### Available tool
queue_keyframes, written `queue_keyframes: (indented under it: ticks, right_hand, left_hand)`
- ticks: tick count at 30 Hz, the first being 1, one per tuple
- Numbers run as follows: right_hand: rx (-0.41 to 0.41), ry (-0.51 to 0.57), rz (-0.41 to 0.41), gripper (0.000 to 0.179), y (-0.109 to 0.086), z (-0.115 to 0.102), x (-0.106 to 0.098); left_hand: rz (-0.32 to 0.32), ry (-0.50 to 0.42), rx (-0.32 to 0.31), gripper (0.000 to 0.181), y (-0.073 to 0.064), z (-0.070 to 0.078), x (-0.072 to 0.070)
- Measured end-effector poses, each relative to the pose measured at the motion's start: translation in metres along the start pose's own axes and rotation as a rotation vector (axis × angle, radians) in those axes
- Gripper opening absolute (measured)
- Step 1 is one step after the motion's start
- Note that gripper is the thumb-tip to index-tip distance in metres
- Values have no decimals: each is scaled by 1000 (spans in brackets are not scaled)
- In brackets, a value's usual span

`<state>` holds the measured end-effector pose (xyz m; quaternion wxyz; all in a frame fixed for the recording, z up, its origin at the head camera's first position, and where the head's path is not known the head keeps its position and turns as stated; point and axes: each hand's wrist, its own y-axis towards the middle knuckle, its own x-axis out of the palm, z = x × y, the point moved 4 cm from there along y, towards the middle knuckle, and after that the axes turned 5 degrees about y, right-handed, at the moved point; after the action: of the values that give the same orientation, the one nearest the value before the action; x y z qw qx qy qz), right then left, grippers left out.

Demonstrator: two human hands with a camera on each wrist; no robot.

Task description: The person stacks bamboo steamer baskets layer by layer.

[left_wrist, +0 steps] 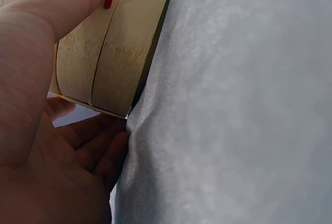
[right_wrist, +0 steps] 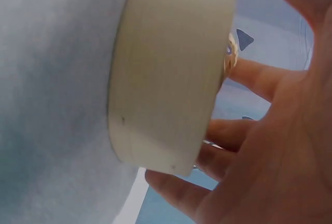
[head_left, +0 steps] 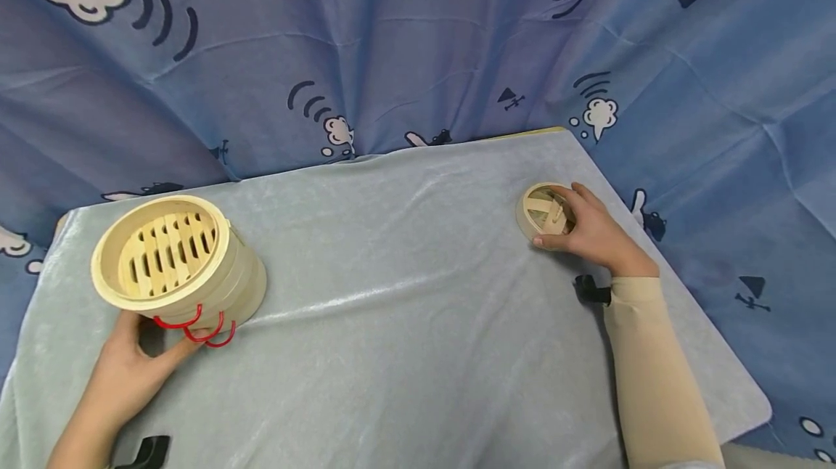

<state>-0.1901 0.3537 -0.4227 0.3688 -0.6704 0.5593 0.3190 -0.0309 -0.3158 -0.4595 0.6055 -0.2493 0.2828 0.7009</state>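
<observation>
Since the two pieces lie well apart across the cloth-covered surface [head_left: 392, 353], the relation that matters is the wide gap between the steamer stack [head_left: 225, 273], near the far left corner, and the small round piece [head_left: 539, 205], near the far right corner and just inside the right edge. Each is beside a different hand: the stack lies just beyond the left hand [head_left: 133, 374], toward the far edge, and the small piece lies to the left of the right hand [head_left: 594, 237]. Taller than the small piece, the stack has its slatted top facing up and its red loops [head_left: 175, 326] toward the near edge; whether it tilts slightly I cannot tell. The left hand grips it low on the near side, thumb along the wall by the loops, fingers bent in near the base, thumb and forefinger well parted. The right hand spans the small piece with a loose, curved hold, thumb at its near rim and fingers on the far side, about as wide as the piece itself; how firmly it grips is not clear.
</observation>
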Motion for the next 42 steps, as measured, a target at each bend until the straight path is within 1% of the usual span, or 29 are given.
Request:
queue_keyframes:
  ticks: [3,6,9,14,18,24,29,32,36,42]
  right_hand:
    - [-8,-4,-29,117,2,3,0]
    - [-2,12,-55,118,1,5,-1]
    - [-4,25,-63,118,1,6,-2]
    - [-24,3,-37,115,1,4,-2]
    - [-20,-15,-23,115,3,3,-2]
    - [-37,16,15,113,3,1,0]
    - [-66,62,34,110,4,-11,2]
    - [-106,82,34,107,4,-24,4]
    - [-161,109,21,103,4,-43,9]
    - [-231,157,-2,101,4,-66,19]
  left_hand:
    - [2,-5,-3,88,-1,0,0]
    - [3,-9,8,86,-1,-1,1]
    - [1,-6,7,85,-1,0,0]
    - [-4,-4,-5,86,0,0,-1]
    - [-2,-24,9,87,1,0,0]
    - [1,-24,23,84,3,-2,0]
    - [1,-23,24,83,5,-2,0]
    - [0,-27,29,83,5,-2,-1]
    - [6,-29,40,83,5,0,-2]
    - [5,-42,47,84,5,0,-1]
